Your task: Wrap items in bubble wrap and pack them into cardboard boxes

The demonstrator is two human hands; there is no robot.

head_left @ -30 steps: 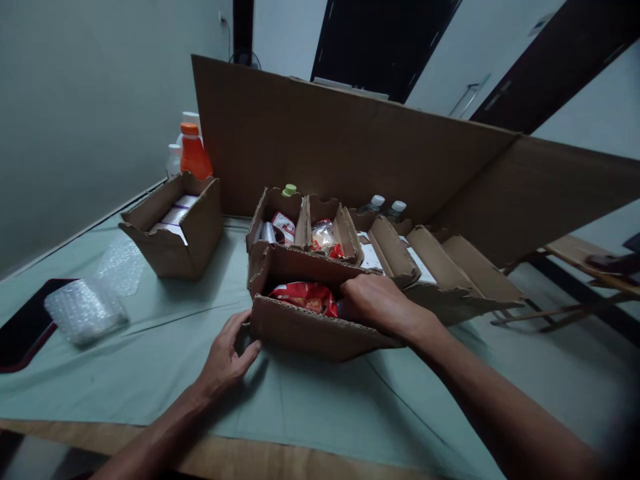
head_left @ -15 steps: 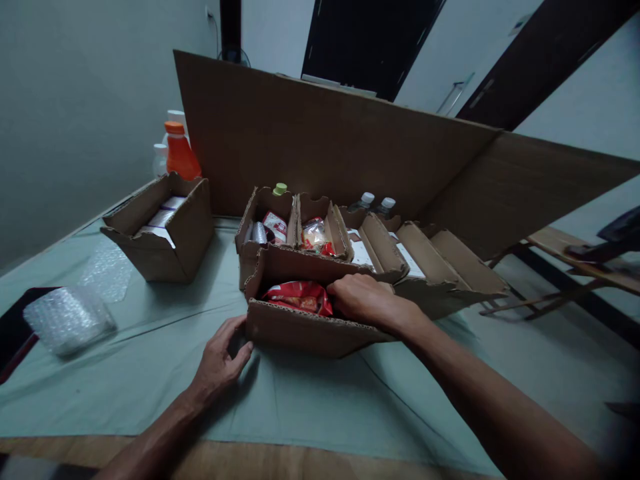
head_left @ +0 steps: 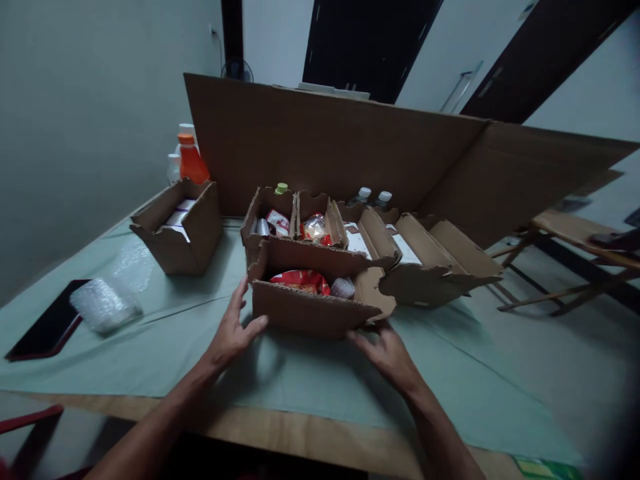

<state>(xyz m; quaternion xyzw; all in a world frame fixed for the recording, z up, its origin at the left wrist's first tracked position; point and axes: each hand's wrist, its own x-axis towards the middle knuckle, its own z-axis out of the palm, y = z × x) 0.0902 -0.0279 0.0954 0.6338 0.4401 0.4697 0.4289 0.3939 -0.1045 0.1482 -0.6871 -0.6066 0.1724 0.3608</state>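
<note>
Small open cardboard box (head_left: 310, 313) sits on the green cloth (head_left: 165, 340) near the table's front edge, directly ahead of the person. Inside it: a red snack packet (head_left: 300, 280) toward the left, a small clear-wrapped item (head_left: 343, 288) toward the right. Left hand (head_left: 231, 333) at the box's front left corner, fingers spread and loose, thumb tip against the front wall, the other fingers reaching up along the left side; not gripping anything. Right hand (head_left: 387, 353) just below the front right corner, fingers open and extended toward the box's lower edge, fingertips at or barely touching it; contact hard to judge. Behind the box, touching its rear wall, a row of similar cardboard boxes (head_left: 350, 230) holding packets and bottles. A separate carton (head_left: 180, 230) stands well to the left, an orange bottle (head_left: 191, 160) behind it. Bubble wrap (head_left: 105, 305) and a dark flat tray (head_left: 47, 323) lie at far left. A tall cardboard sheet (head_left: 325, 143) stands upright behind everything.
</note>
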